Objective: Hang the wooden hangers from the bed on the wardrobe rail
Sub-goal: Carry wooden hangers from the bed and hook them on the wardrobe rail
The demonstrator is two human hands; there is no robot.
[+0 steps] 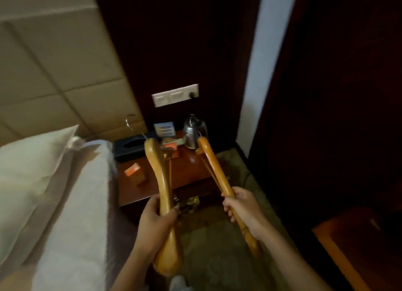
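My left hand [155, 221] grips a light wooden hanger [162, 177] around its middle; the hanger stands on end and its metal hook [130, 121] points up toward the padded headboard. My right hand [243, 208] holds a second wooden hanger [214, 166] near its lower arm, tilted up and to the left toward the kettle. Both hangers are in the air over the gap between the bed [71, 203] and the bedside table [185, 171]. The wardrobe rail is not in view.
The bedside table carries a metal kettle [193, 132], a black tissue box [128, 147], a small orange box [136, 173] and a card stand [165, 128]. White pillows [32, 171] lie at the left. Dark wooden panels [337, 95] rise at the right, patterned carpet below.
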